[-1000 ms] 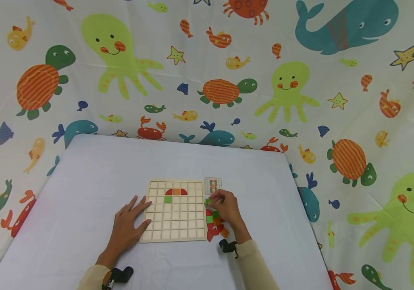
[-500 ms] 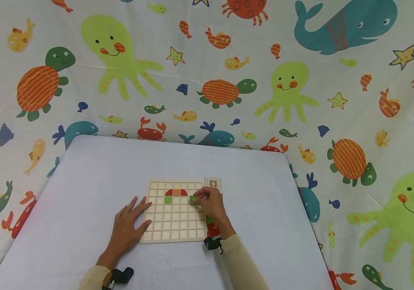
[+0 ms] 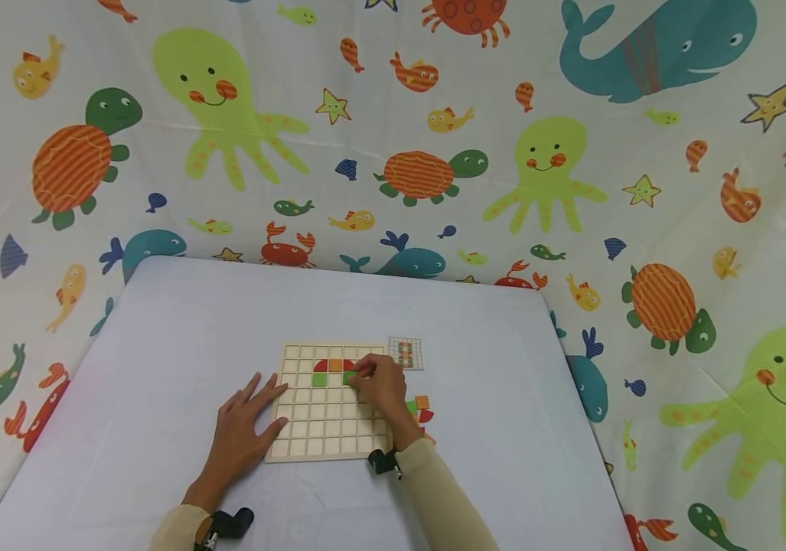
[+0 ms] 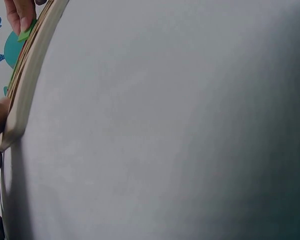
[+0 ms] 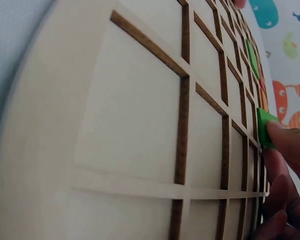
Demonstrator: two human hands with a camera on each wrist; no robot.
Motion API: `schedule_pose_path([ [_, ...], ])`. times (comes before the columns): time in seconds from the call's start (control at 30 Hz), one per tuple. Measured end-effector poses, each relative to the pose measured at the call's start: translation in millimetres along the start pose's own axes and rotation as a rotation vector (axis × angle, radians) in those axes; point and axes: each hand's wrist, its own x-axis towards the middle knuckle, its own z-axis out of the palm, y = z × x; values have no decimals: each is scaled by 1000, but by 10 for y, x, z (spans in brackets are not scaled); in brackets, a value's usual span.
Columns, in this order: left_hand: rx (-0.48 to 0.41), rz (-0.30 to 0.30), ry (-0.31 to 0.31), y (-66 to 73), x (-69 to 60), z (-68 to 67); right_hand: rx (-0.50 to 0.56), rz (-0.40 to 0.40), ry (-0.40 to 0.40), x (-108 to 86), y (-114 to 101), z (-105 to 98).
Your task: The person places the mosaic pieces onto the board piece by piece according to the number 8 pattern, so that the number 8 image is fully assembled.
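A wooden grid board (image 3: 320, 421) lies on the white table. Set in its upper cells are a red quarter-round tile (image 3: 321, 366), an orange square tile (image 3: 335, 366), a second red tile partly behind fingers, and a green square tile (image 3: 320, 379) below the first red one. My right hand (image 3: 384, 386) pinches another green square tile (image 5: 265, 127) between thumb and finger, over the cell under the right red tile; whether it is seated I cannot tell. My left hand (image 3: 244, 421) rests with spread fingers at the board's left edge.
Right of the board lies a pile of loose red, green and orange tiles (image 3: 422, 402), partly hidden by my right forearm. A small printed pattern card (image 3: 406, 353) sits by the board's upper right corner. A patterned cloth (image 3: 434, 115) hangs behind the table.
My right hand has taken a green tile from beside the board and carried it left over the grid to below the right red tile. The left hand stays put.
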Motion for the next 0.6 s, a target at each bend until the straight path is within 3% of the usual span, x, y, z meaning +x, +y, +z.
schedule_pose_path([
  [0.27, 6, -12, -14, -17, -11, 14, -97, 35, 0, -21, -55, 23],
  [0.6, 9, -20, -20, -8, -10, 5, -63, 16, 29, -54, -64, 57],
])
